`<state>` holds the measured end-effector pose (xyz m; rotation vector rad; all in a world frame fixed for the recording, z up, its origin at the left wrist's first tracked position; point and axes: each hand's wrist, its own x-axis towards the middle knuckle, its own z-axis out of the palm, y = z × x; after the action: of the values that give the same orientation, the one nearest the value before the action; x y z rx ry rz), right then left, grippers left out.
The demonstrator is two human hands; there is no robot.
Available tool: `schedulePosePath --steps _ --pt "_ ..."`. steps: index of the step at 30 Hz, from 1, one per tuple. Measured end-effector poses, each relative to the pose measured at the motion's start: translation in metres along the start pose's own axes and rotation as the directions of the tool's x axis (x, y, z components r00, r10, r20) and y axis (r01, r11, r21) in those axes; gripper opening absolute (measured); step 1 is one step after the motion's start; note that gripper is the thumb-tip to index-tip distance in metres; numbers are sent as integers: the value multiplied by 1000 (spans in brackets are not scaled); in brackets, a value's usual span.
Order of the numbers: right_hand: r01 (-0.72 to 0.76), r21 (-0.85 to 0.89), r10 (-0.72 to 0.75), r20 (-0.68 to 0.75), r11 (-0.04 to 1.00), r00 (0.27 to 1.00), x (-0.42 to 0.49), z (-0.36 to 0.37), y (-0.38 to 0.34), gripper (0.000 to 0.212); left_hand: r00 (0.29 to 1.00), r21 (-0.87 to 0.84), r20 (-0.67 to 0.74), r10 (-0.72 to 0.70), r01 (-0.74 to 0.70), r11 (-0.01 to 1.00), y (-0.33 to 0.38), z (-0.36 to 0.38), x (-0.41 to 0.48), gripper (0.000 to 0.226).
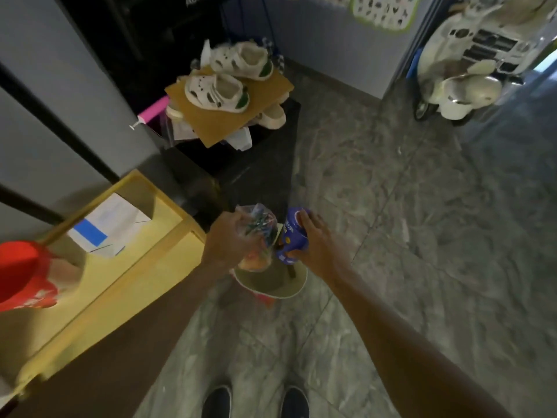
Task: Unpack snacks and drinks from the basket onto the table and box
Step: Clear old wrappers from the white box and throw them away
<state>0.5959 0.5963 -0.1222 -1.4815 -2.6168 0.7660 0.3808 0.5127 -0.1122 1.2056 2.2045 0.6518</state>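
Observation:
A pale round basket [271,286] stands on the floor just ahead of my feet. Above it my left hand [226,239] grips a clear snack bag [259,233] with colourful contents. Close to its right, my right hand [316,241] grips a blue drink can [294,235], tilted. The two items almost touch over the basket. A yellow table [126,267] is at the left, carrying a white and blue paper [105,226] and a red item [24,273].
A black box [256,164] stands beyond the basket, topped with cardboard [229,113] and white shoes [217,92]. A white toy scooter [464,70] is parked at the far right. The grey marble floor [422,221] stretches to the right.

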Motion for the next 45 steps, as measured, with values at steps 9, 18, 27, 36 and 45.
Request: schedulePosePath --steps 9,18,27,36,45 --pt "-79 -44 81 61 996 995 67 240 103 112 998 30 44 -36 35 999 -164 189 76 43" --pt "-52 -63 55 52 997 997 57 239 95 99 999 28 41 27 -28 999 -168 179 71 59" --pt "-109 -16 107 -83 994 991 27 51 25 110 977 219 22 212 -212 952 -77 29 37 93" --pt "-82 20 84 -324 996 942 -37 -247 -121 116 918 321 -134 372 -315 893 114 -228 -15 103" --pt "6 -64 -35 -462 998 886 -95 -414 -243 122 844 366 -288 453 -339 866 213 -421 -96 102"
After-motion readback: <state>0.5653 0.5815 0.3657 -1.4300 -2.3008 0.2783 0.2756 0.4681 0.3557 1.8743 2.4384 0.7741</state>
